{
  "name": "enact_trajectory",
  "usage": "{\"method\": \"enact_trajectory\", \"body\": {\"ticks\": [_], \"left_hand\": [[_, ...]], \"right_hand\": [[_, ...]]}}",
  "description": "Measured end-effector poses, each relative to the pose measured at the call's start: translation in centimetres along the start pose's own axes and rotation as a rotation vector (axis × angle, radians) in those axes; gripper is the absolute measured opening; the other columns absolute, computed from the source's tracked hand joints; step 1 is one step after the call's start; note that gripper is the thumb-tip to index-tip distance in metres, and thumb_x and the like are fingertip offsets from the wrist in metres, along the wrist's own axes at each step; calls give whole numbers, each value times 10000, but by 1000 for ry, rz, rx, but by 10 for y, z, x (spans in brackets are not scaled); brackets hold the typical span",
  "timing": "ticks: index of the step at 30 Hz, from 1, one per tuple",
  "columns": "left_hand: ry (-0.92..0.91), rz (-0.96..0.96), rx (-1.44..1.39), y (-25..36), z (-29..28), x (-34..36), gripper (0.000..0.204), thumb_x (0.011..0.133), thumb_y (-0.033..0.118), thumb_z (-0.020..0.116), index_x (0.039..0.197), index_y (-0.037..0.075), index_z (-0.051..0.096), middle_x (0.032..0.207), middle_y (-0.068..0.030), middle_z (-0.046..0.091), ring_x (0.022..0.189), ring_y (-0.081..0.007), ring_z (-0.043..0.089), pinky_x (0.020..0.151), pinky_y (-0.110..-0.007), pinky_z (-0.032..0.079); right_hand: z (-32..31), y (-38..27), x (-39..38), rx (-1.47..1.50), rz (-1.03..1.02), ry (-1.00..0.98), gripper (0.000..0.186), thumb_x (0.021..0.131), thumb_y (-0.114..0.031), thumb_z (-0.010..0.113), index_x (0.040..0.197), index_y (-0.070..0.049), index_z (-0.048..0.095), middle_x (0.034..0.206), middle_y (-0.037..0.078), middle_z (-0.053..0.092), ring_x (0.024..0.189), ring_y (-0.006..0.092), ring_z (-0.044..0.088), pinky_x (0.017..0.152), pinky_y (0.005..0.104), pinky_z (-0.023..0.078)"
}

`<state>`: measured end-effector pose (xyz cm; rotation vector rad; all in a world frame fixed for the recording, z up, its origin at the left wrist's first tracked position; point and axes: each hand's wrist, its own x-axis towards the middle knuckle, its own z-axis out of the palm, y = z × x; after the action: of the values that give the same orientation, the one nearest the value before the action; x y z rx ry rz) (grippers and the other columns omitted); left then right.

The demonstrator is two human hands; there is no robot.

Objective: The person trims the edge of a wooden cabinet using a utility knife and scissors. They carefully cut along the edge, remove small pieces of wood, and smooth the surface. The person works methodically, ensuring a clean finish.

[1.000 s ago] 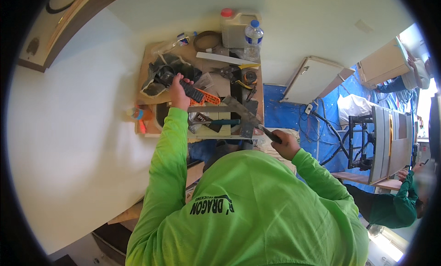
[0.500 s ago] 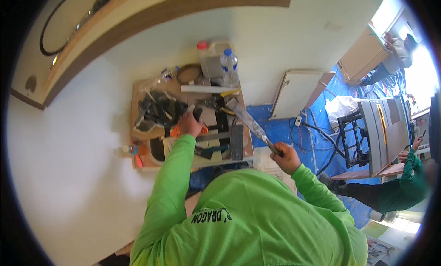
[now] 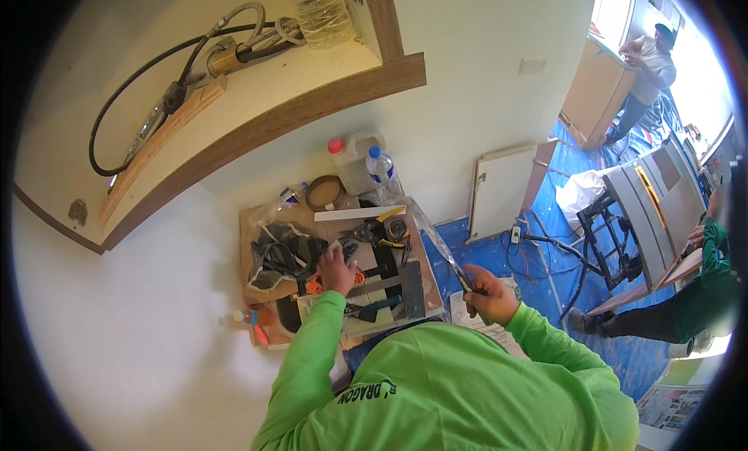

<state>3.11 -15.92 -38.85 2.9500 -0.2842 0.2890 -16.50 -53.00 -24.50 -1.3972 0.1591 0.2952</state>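
Note:
My right hand (image 3: 492, 295) is closed around the dark handle end of a long flat-bladed tool (image 3: 433, 237). Its greyish, worn blade slants up and left across the right edge of a cluttered work surface (image 3: 253, 217); I cannot tell its exact kind. Over that surface, my left hand (image 3: 337, 272) reaches down with its fingers apart, beside a clear bag of dark items (image 3: 284, 252). Bits of an orange thing (image 3: 315, 284) show on both sides of this hand, and a dark object lies at its fingertips. What lies under the palm is hidden.
A tape measure (image 3: 398, 230), white strip (image 3: 360, 213), tape roll (image 3: 324, 192), jug (image 3: 360, 164) and water bottle (image 3: 379, 165) crowd the surface. An open cabinet (image 3: 257, 147) with hoses hangs above. Panels (image 3: 502, 194) lean on the wall. Cables cross the blue floor sheet (image 3: 545, 252); two people stand right.
The view has shifted, bringing more of the cabinet into sight. The blade has turned, showing a narrower side. My left hand now reaches lower among the items; the far person stands more upright.

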Motion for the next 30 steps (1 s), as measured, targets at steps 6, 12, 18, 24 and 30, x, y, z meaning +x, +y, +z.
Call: {"method": "enact_trajectory", "body": {"ticks": [6, 12, 18, 24, 30], "left_hand": [[148, 438, -363, 85, -74, -18, 500, 905, 261, 726, 1339, 54, 589, 1344, -129, 586, 1286, -367, 520, 1110, -539, 368], [255, 927, -491, 194, -205, 0, 583, 918, 295, 726, 1417, 50, 550, 1442, -140, 565, 1376, -350, 497, 1191, -512, 333], [-141, 1215, -552, 249, -205, 17, 473, 961, 351, 667, 1308, 41, 579, 1273, -178, 617, 1235, -354, 581, 1079, -498, 426], [-124, 1155, -592, 267, -210, 13, 214, 973, 238, 636, 1039, 48, 566, 945, -154, 584, 897, -361, 612, 790, -479, 499], [11, 940, -988, 306, -294, 16, 152, 1027, 130, 564, 1113, 7, 541, 952, -206, 556, 848, -418, 584, 740, -479, 485]], "right_hand": [[-12, -28, -6, 66, -54, -21, 303, 983, 10, 613, 1280, -9, 559, 857, 36, 581, 691, 143, 649, 642, 320, 572], [-37, -86, -26, -270, -3, -116, 172, 974, -88, 656, 1120, -33, 728, 849, 4, 660, 746, 93, 630, 685, 281, 528], [-36, -167, -53, -535, 73, -361, 265, 964, -92, 647, 1223, -81, 702, 889, -7, 662, 803, 77, 573, 719, 268, 480], [-56, -193, -74, 122, -29, -492, 572, 1034, -461, 566, 1454, -74, 526, 1025, 43, 656, 843, 151, 608, 745, 302, 499], [0, -178, -54, -230, -939, 134, 627, 1035, -425, 617, 1470, -2, 458, 1407, 123, 569, 1255, 197, 534, 1066, 372, 454]]}}
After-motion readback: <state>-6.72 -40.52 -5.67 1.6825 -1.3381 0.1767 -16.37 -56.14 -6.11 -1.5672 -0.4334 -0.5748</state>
